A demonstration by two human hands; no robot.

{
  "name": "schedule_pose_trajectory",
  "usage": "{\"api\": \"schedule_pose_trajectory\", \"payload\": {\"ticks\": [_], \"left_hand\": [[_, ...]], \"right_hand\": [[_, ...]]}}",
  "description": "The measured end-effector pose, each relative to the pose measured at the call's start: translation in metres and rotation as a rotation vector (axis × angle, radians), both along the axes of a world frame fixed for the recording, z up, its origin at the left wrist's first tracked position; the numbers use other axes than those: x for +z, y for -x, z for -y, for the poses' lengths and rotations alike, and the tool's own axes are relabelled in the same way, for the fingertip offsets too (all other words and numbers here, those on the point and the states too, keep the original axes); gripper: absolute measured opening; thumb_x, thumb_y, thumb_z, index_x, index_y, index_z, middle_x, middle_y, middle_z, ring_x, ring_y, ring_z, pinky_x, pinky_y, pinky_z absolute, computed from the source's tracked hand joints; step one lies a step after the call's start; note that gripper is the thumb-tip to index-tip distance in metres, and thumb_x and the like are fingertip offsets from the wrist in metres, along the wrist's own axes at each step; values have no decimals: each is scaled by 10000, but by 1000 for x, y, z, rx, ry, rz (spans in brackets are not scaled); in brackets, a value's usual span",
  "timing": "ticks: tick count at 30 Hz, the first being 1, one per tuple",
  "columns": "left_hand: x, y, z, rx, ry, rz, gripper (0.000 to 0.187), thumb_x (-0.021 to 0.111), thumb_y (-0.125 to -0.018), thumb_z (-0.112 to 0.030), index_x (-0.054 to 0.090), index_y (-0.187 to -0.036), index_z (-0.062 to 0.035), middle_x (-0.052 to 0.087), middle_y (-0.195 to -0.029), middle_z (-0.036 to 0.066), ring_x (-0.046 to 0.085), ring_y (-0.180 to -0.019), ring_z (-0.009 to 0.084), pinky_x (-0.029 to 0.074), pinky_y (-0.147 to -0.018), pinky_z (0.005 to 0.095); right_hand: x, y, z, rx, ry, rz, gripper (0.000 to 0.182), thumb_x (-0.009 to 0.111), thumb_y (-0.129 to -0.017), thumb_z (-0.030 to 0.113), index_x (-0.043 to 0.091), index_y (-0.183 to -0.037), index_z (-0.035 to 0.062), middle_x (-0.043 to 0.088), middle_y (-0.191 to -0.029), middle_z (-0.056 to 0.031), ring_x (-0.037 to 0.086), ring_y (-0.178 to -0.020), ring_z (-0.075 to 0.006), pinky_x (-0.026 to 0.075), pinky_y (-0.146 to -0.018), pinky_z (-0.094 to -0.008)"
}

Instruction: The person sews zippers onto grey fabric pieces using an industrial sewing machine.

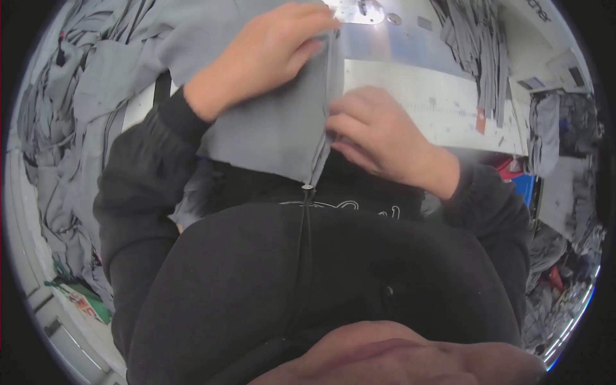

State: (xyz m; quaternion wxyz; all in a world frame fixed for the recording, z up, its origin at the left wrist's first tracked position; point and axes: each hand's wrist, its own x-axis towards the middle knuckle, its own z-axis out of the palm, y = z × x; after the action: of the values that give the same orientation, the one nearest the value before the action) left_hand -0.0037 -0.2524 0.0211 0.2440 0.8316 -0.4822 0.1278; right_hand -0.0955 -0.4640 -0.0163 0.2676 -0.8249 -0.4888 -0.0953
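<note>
A folded grey fabric panel (269,138) lies in front of me, and its layered edge runs down toward my chest. My left hand (269,54) rests on the upper part of this panel. Its fingers reach to the edge beside a shiny metal plate (362,11), with the thumb apart from them. Lower down, my right hand (382,135) has its fingers curled and closed on the right edge of the same fabric. That hand is slightly blurred, and its fingertips are partly hidden.
A white work surface (410,86) with scale markings extends to the right. Grey fabric strips (484,58) hang over its far right side. More grey cloth (106,77) is heaped at the left. Beyond my right arm are further fabric piles (558,199) and a blue item (524,188).
</note>
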Motion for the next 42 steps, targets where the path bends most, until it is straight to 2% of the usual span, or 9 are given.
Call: {"api": "schedule_pose_trajectory", "payload": {"ticks": [2,5,8,11,14,17,20,26,42], "left_hand": [[-5,-24,19,2,-102,-69,560,581,-821,14,427,-1344,-115,578,-1220,144,572,-1010,361,447,-759,401],[-11,-38,24,166,-228,-282,57,501,-870,-80,548,-896,-62,589,-855,92,544,-775,279,386,-667,363],[-1,-27,21,157,20,-434,121,516,-824,-10,597,-815,-99,591,-805,-4,508,-761,150,386,-712,275],[10,-21,17,132,150,-419,118,523,-832,-43,632,-822,-85,623,-801,-32,503,-721,113,374,-689,258],[24,-9,21,184,184,-510,135,508,-807,-34,629,-793,-93,584,-770,-49,480,-710,90,364,-674,239],[31,-12,15,181,167,-607,192,474,-913,-83,660,-870,-69,538,-709,-42,396,-587,80,335,-574,224],[40,-9,14,142,121,-701,352,459,-979,-358,684,-948,-89,493,-649,-8,464,-632,91,399,-637,217],[35,-14,20,103,73,-666,308,510,-948,-329,555,-719,-127,441,-679,-74,340,-626,56,274,-576,221],[37,-14,23,194,75,-685,332,561,-871,-201,372,-603,-152,314,-597,-76,252,-576,60,217,-549,242]], "right_hand": [[1,8,-3,18,-13,13,130,456,-941,157,499,-872,55,504,-885,-94,398,-629,-284,328,-567,-373],[11,6,13,-40,3,-175,179,513,-955,213,535,-1001,41,563,-913,-124,501,-772,-317,406,-720,-395],[7,-18,31,-412,-53,-250,192,530,-918,267,565,-1010,102,567,-938,-48,514,-866,-265,407,-765,-372],[46,-37,12,-568,-94,-690,195,561,-890,251,655,-918,82,643,-924,-11,561,-884,-143,417,-811,-277],[36,-51,-2,-441,-280,-814,329,548,-886,284,382,-623,178,327,-606,95,309,-615,-50,233,-600,-223],[38,-48,-11,-482,-410,-839,396,623,-840,262,333,-580,190,274,-561,93,261,-574,-47,201,-570,-210],[36,-45,-13,-516,-431,-795,431,643,-814,252,273,-604,189,244,-580,85,236,-583,-58,196,-564,-223],[33,-45,-13,-543,-431,-703,387,665,-768,246,312,-626,174,282,-600,76,270,-615,-77,228,-592,-236],[29,-49,-9,-514,-394,-767,204,694,-739,241,510,-685,172,442,-668,81,382,-649,-58,305,-616,-216]]}}
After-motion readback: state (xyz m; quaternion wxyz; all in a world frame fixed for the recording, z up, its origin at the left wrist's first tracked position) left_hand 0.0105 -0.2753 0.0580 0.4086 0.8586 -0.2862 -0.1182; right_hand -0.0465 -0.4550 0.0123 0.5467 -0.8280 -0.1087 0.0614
